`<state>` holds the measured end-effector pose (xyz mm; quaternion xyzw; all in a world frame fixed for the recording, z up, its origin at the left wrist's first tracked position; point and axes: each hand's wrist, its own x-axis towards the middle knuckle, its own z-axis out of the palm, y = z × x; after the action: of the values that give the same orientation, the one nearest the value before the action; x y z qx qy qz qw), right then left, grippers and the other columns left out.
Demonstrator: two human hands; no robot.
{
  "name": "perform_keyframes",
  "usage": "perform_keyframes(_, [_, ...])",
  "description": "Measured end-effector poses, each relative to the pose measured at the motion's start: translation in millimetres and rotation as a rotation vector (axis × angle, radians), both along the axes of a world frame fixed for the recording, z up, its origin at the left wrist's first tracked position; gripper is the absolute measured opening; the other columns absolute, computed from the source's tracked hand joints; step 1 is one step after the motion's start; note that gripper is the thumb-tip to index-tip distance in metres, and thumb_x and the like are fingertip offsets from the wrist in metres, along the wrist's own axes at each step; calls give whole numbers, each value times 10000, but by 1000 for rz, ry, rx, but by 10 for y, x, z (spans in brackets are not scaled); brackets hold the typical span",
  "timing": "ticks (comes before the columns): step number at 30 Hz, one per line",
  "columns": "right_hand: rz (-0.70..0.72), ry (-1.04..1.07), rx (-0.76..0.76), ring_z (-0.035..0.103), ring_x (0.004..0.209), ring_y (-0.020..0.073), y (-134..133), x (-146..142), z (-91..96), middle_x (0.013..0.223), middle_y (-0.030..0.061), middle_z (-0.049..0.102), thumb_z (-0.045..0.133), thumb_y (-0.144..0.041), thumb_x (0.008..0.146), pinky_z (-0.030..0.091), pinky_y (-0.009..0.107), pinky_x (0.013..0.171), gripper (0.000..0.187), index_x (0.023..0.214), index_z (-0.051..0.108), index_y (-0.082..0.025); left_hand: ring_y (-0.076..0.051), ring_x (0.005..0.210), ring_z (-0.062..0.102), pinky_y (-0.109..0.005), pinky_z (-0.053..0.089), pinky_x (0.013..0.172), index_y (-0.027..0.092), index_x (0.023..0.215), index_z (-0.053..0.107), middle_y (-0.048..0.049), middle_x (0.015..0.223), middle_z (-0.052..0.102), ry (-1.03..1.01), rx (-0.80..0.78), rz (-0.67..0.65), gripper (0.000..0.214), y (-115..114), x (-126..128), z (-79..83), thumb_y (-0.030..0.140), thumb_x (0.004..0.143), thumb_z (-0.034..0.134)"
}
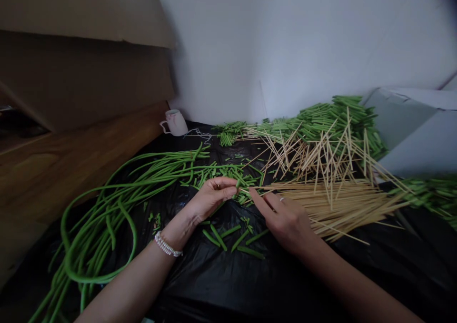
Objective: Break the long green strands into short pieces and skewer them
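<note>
My left hand (211, 197), with a pearl bracelet (166, 245) on the wrist, pinches a short green bean piece (237, 186) between thumb and fingers. My right hand (283, 218), wearing a ring, rests with its fingers on the near end of a pile of wooden skewers (339, 201); its index finger points at the bean piece. Whether it pinches one skewer I cannot make out. Several cut bean pieces (232, 237) lie on the black plastic sheet (228, 285) just below both hands.
Long uncut green beans (117, 204) sprawl at the left. A heap of skewered beans (332, 118) lies at the back right by a white box (417, 128). A white mug (174, 122) stands by the wall. A wooden ledge (82, 151) and cardboard (78, 52) flank the left.
</note>
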<state>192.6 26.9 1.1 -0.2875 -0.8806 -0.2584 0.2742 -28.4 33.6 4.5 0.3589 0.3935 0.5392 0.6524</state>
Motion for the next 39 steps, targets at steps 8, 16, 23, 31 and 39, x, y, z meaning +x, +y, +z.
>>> perform_keyframes(8, [-14,-17,-4,474,558,141,-9,-25,3,782,36,641,403,-94,932,293,319,535,391,1291,557,-119,-70,598,606,-171,454,593,126,775,747,-24,680,716,44,2,6,284,-10,15,24,181,532,884])
perform_keyframes(16, [13,-7,-7,441,560,141,-30,-41,14,738,33,620,403,-78,919,259,322,550,378,1254,577,-87,-75,590,605,-193,461,622,134,748,751,-17,655,711,93,22,13,267,3,12,-44,189,524,885])
perform_keyframes(23, [43,42,-43,444,561,147,-20,-53,-59,735,17,619,425,-38,872,277,324,543,398,1232,587,-87,-89,614,614,-234,477,686,138,753,745,-14,691,719,179,64,9,252,22,12,-133,191,544,875])
perform_keyframes(31, [6,20,-55,504,592,158,55,-13,-104,798,54,649,413,-19,847,330,322,540,431,1246,568,-70,-127,683,647,-235,456,646,129,833,729,-51,744,729,237,95,-10,247,18,64,-128,294,668,810])
perform_keyframes(39, [-77,4,-132,537,563,144,61,-39,-158,803,60,670,447,-20,812,341,300,526,405,1172,619,-87,-112,641,637,-228,459,632,129,767,743,-47,719,725,161,30,65,228,58,27,-180,294,638,834])
